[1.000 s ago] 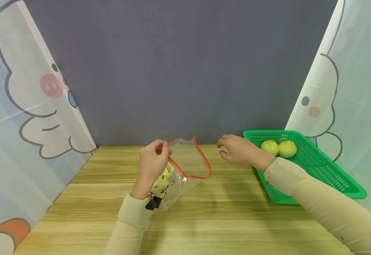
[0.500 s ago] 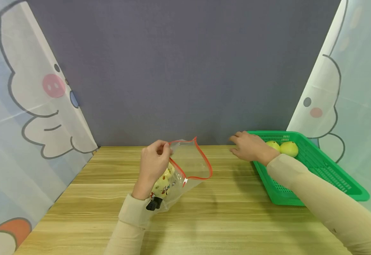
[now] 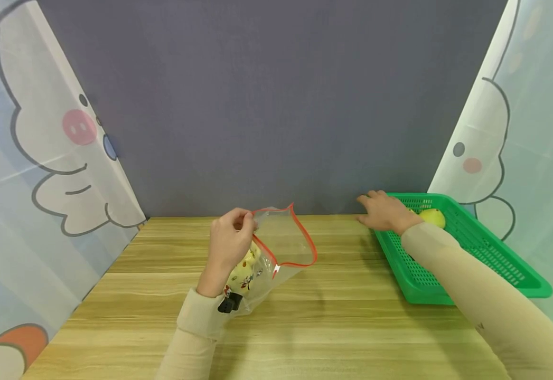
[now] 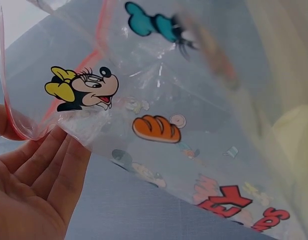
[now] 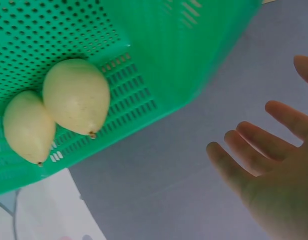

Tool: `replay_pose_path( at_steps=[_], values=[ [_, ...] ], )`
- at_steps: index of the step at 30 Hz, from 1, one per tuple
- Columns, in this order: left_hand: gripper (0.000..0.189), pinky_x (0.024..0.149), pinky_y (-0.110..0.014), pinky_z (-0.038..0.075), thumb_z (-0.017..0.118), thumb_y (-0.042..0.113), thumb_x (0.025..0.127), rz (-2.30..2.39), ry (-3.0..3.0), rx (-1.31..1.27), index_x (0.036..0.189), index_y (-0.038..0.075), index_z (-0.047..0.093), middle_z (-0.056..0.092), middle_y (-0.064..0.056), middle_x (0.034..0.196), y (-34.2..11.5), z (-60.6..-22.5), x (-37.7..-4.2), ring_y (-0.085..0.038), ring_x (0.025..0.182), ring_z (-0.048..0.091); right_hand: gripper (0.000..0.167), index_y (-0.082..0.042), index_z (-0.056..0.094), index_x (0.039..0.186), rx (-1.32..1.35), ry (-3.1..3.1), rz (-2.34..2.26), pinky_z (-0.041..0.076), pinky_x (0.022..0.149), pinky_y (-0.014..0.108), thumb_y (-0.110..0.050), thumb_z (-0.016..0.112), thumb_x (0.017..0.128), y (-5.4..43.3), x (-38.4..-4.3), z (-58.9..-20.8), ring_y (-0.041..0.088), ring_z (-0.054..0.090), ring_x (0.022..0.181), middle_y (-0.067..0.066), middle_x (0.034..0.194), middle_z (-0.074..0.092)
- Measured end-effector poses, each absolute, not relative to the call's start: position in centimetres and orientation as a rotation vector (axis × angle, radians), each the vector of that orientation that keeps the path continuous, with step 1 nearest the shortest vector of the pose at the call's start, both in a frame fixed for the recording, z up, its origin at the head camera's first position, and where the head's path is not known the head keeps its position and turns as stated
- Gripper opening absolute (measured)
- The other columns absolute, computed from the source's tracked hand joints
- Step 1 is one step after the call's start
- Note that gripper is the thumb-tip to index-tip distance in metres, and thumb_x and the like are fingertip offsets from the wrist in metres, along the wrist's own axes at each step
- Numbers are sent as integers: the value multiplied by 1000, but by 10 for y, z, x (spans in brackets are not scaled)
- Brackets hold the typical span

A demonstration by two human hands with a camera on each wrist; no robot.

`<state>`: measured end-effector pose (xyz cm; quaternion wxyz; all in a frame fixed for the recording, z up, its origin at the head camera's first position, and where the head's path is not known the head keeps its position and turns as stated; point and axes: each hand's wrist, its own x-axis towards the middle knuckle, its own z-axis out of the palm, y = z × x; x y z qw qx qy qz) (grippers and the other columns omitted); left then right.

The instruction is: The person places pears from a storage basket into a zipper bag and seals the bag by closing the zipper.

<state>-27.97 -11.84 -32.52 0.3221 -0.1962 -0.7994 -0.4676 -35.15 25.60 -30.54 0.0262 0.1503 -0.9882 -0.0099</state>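
My left hand (image 3: 231,237) pinches the red-edged rim of a clear zip bag (image 3: 283,237) between thumb and fingers. The bag's mouth gapes toward the right, and cartoon prints show on its side in the left wrist view. Inside or behind the film low in the bag is something pale yellow (image 3: 244,272), partly hidden by the wrist. My right hand (image 3: 383,212) holds nothing; its fingers (image 5: 268,142) are spread and relaxed beside the green basket (image 5: 158,55). Two pale yellow-green, pear-shaped fruits (image 5: 76,97) lie in the basket, one partly behind the right hand in the head view.
The green plastic basket (image 3: 499,253) stands at the right of the wooden table (image 3: 305,338). A dark grey panel (image 3: 276,105) rises behind the table. Curtains with cartoon prints (image 3: 67,132) hang at both sides. A small black device (image 3: 230,303) sits at the left wrist.
My right hand has moved to the right, up to the basket's far left corner, and now covers more of one fruit. The left hand and the bag have stayed nearly still.
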Motion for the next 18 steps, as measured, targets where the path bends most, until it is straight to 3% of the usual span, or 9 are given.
replay_pose_path(
  at_steps=[18],
  values=[
    [21,65,-42,58,58,10,99,-1232,-2114,-514,92,0,75,75,-4,77,-118,-323,-277,-20,67,71,65,6,42,149,345,-3078,53,37,102,71,-36,57,101,289,-377,-320,59,32,136,38,148,37]
  ],
)
